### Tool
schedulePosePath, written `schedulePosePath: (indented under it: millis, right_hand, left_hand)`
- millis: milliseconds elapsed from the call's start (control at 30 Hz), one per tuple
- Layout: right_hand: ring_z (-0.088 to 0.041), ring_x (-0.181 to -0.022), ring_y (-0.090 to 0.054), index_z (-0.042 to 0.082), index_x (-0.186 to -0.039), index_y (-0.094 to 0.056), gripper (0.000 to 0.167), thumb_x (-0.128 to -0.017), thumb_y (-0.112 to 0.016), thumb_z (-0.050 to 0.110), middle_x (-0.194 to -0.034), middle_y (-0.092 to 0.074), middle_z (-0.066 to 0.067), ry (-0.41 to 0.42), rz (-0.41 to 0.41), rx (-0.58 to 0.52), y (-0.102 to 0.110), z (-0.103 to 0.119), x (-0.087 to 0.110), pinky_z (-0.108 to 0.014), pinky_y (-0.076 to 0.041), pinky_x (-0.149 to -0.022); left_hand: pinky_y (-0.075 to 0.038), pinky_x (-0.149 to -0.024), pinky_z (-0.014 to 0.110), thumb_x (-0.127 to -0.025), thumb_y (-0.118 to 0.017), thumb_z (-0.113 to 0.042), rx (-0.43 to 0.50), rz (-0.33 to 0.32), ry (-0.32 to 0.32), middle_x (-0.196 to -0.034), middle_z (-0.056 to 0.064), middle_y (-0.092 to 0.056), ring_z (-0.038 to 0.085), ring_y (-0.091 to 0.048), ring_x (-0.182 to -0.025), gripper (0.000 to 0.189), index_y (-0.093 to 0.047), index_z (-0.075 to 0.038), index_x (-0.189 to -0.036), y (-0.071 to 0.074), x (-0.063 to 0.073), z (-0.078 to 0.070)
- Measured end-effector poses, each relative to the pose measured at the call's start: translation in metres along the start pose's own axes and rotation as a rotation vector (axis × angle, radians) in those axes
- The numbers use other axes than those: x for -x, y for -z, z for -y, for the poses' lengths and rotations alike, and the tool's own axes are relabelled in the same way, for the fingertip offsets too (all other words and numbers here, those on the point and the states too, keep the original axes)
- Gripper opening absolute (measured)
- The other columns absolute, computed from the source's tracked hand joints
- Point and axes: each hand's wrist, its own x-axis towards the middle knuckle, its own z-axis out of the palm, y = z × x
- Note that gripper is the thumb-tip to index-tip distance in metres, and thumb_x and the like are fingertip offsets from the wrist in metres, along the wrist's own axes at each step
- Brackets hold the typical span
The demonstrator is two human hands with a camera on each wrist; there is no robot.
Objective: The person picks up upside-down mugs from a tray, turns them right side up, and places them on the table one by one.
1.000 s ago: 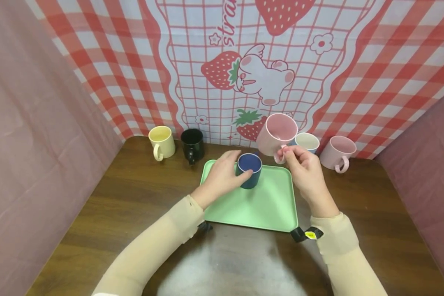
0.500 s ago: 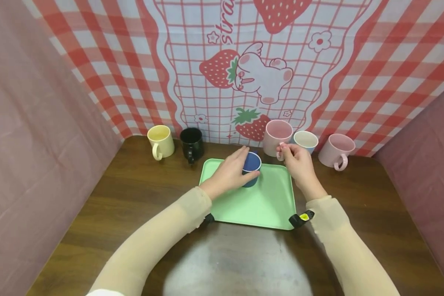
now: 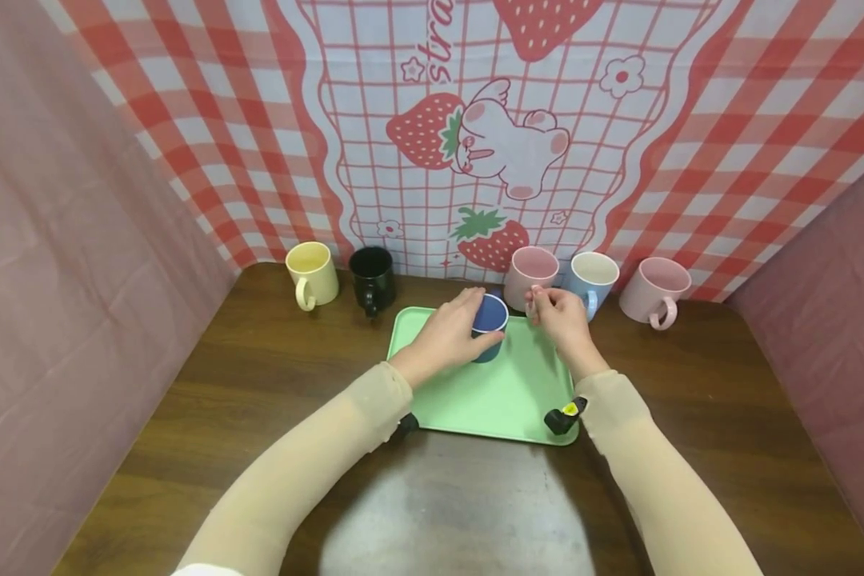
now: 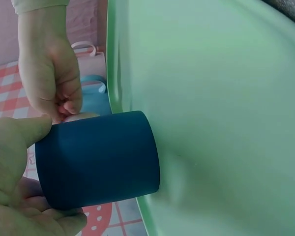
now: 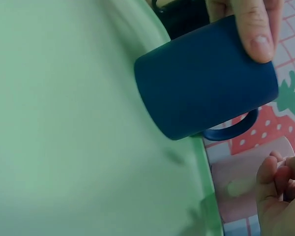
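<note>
A dark blue mug (image 3: 490,314) stands at the back of a light green tray (image 3: 490,404). My left hand (image 3: 446,334) holds it around the rim end, thumb on the near side and fingers on the far side; its handle (image 5: 236,130) points to the back. Just behind the tray's back edge is a pink mug (image 3: 524,280), upright and close to the table. My right hand (image 3: 565,322) pinches its handle between thumb and fingers. The right wrist view shows this pink mug (image 5: 226,209) partly covered by the fingers.
Along the back of the wooden table (image 3: 259,448) stand a yellow mug (image 3: 317,280) and a black mug (image 3: 374,284) on the left, a light blue mug (image 3: 592,276) and another pink mug (image 3: 651,292) on the right. A strawberry-print cloth (image 3: 446,48) hangs close behind them.
The pink mug in my right hand has come down from a raised, tilted position and then shifted left, uncovering the light blue mug. My left hand has moved slightly right and closed in around the blue mug.
</note>
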Motion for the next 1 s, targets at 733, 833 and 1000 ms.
schedulePosePath:
  millis: [733,833,1000]
  right_hand:
    - [-0.001,-0.063,-0.063,-0.013,-0.11,-0.075,0.045,-0.116,-0.054,0.026,-0.085,-0.072,-0.015,0.019,-0.003,0.137,-0.008,-0.013,-0.012,-0.015,-0.051,-0.068]
    - [0.0,-0.064,-0.063,-0.014,-0.111,-0.074,0.046,-0.117,-0.054,0.027,-0.099,-0.074,-0.023,0.016,0.014,0.138,-0.008,-0.012,-0.011,-0.015,-0.054,-0.067]
    - [0.001,-0.067,-0.064,-0.015,-0.111,-0.072,0.047,-0.118,-0.052,0.027,-0.113,-0.072,-0.028,0.012,0.047,0.139,-0.007,-0.011,-0.011,-0.021,-0.061,-0.072]
  left_hand:
    - [-0.043,-0.124,0.05,-0.105,-0.074,-0.044,0.007,0.005,0.004,-0.169,0.027,-0.042,0.042,-0.047,-0.153,0.086,-0.038,0.006,-0.165,0.001,0.0,-0.001]
    - [-0.046,-0.122,0.048,-0.105,-0.075,-0.043,0.015,0.001,0.002,-0.168,0.024,-0.044,0.039,-0.052,-0.149,0.085,-0.039,0.005,-0.165,0.0,0.001,0.0]
    - [-0.052,-0.116,0.043,-0.105,-0.075,-0.043,0.021,-0.009,-0.009,-0.165,0.02,-0.049,0.033,-0.06,-0.141,0.084,-0.04,0.004,-0.164,0.0,0.002,0.001]
